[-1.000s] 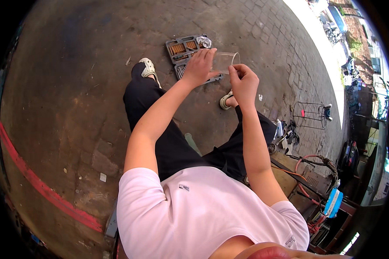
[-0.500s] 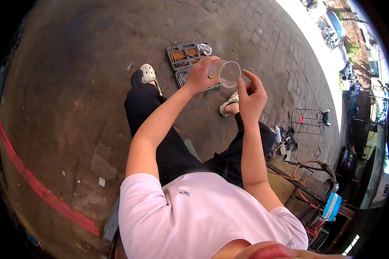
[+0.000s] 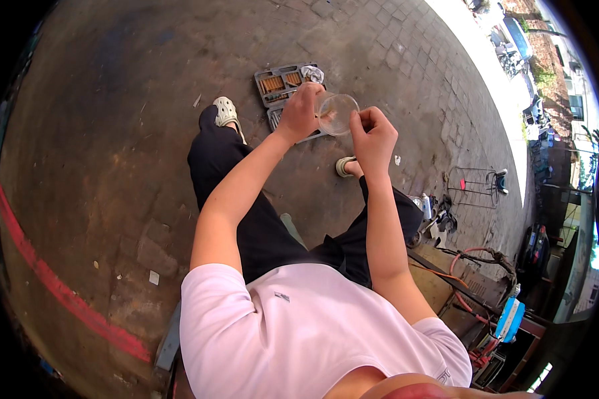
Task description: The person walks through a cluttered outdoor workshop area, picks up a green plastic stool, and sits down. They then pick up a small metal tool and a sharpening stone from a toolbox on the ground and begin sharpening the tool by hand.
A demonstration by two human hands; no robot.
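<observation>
A clear plastic cup is held up between my two hands, tilted so that its round rim faces me. Wrapped round the cup's left side, my left hand hides part of its wall. My right hand pinches the rim at the cup's right edge between thumb and bent fingers. Below the hands, on the floor, lies an open grey tool case with rows of orange-brown pieces and some metal ones. A crumpled whitish wad rests on its far corner.
My feet in pale clogs stand either side of the case. A wire rack is on the paving at right. Nearer are a spray can, hoses, and a blue-and-white package. A red line crosses the floor at left.
My right thumb and fingers have closed on the cup's rim, where they were spread beside it before. Both hands and the cup have shifted slightly left.
</observation>
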